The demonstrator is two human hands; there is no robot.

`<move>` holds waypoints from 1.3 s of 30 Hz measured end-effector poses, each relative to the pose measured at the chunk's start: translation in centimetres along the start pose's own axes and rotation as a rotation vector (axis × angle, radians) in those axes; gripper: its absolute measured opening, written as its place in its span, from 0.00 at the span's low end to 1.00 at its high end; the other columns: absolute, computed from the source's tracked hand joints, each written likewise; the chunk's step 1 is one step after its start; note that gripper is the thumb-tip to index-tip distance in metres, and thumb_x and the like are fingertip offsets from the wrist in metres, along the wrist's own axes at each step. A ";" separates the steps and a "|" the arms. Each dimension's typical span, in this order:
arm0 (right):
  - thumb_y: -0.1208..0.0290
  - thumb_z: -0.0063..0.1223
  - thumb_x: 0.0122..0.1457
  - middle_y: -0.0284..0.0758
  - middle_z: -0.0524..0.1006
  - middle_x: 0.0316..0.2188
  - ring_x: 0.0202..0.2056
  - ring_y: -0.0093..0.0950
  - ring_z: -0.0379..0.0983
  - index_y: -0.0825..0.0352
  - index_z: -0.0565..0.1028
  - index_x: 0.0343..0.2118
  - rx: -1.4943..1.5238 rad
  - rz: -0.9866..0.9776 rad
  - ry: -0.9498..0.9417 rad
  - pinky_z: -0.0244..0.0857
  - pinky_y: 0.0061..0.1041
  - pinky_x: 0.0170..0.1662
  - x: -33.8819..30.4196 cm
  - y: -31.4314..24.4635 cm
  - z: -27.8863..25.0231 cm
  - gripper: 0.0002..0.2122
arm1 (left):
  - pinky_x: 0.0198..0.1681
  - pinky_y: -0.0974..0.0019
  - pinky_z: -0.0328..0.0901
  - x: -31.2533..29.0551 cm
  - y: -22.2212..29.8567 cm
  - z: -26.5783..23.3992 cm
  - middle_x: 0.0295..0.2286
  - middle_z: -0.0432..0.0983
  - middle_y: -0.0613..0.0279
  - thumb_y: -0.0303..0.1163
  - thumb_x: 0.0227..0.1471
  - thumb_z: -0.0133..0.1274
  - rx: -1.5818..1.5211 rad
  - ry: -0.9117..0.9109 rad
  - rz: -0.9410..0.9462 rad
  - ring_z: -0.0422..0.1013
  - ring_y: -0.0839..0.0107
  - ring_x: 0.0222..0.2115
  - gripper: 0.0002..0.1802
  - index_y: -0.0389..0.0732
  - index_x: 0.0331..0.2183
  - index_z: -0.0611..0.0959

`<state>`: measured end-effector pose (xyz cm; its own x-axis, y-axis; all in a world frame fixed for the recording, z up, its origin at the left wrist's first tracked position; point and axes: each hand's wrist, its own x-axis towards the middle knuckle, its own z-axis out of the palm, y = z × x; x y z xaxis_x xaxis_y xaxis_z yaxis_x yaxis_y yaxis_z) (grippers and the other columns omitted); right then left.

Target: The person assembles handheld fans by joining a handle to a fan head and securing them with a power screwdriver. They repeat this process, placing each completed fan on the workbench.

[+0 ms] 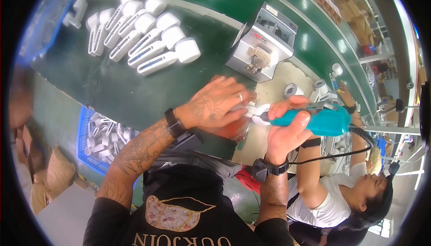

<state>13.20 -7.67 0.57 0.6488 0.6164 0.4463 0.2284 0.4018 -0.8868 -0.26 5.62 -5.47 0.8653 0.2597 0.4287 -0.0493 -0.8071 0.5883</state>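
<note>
My right hand is wrapped round a teal electric screwdriver, which lies nearly level with its dark tip pointing left. The tip is at a white round-headed part on the worktable; whether it touches cannot be made out. My left hand lies over the left end of that part, its fingers bent onto it. How much of the part lies under the fingers is hidden. A black cable runs from the screwdriver's rear, looping past my right wrist.
White slotted-handle pieces with round heads lie in rows at the table's far left. A grey screw feeder stands beyond my hands. A blue basket of similar pieces is at lower left. A co-worker is close on the right.
</note>
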 end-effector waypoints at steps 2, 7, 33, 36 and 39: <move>0.46 0.50 0.67 0.36 0.69 0.20 0.21 0.29 0.67 0.73 0.67 0.44 -0.018 0.011 0.022 0.65 0.31 0.27 -0.2 0.3 0.0 0.27 | 0.48 0.57 0.61 0.0 0.0 0.0 0.40 0.74 0.64 0.37 0.55 0.59 0.001 -0.012 -0.011 0.68 0.60 0.43 0.09 0.47 0.36 0.76; 0.48 0.51 0.67 0.36 0.69 0.20 0.21 0.29 0.68 0.73 0.68 0.44 0.003 0.024 0.032 0.66 0.31 0.28 -0.4 0.7 0.0 0.25 | 0.48 0.56 0.61 -0.1 0.0 0.1 0.40 0.74 0.64 0.37 0.55 0.58 -0.001 -0.013 -0.013 0.68 0.60 0.43 0.10 0.47 0.37 0.76; 0.49 0.52 0.67 0.35 0.69 0.21 0.22 0.29 0.68 0.68 0.69 0.41 0.013 0.135 0.026 0.65 0.28 0.27 -1.8 0.4 0.1 0.21 | 0.44 0.56 0.66 -1.0 0.5 0.1 0.45 0.77 0.59 0.39 0.51 0.62 0.177 0.127 0.225 0.71 0.60 0.41 0.19 0.43 0.45 0.80; 0.40 0.49 0.65 0.32 0.67 0.19 0.20 0.25 0.63 0.66 0.69 0.41 0.129 0.070 0.029 0.60 0.25 0.24 -2.3 -2.4 -0.4 0.27 | 0.42 0.59 0.69 -3.4 0.7 -0.5 0.43 0.79 0.59 0.36 0.48 0.66 0.178 0.154 0.246 0.74 0.61 0.39 0.21 0.44 0.44 0.81; 0.35 0.44 0.64 0.29 0.64 0.18 0.17 0.21 0.57 0.64 0.68 0.40 0.165 0.037 0.053 0.54 0.24 0.22 -3.6 -3.8 -1.2 0.29 | 0.40 0.58 0.69 -6.1 0.3 -3.2 0.37 0.80 0.60 0.33 0.47 0.68 0.119 0.256 0.104 0.75 0.58 0.35 0.21 0.44 0.44 0.80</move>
<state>10.87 -12.30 2.19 0.6932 0.5977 0.4028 0.0845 0.4876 -0.8690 -7.10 5.46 -5.68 0.7043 0.2849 0.6502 -0.0594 -0.8890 0.4540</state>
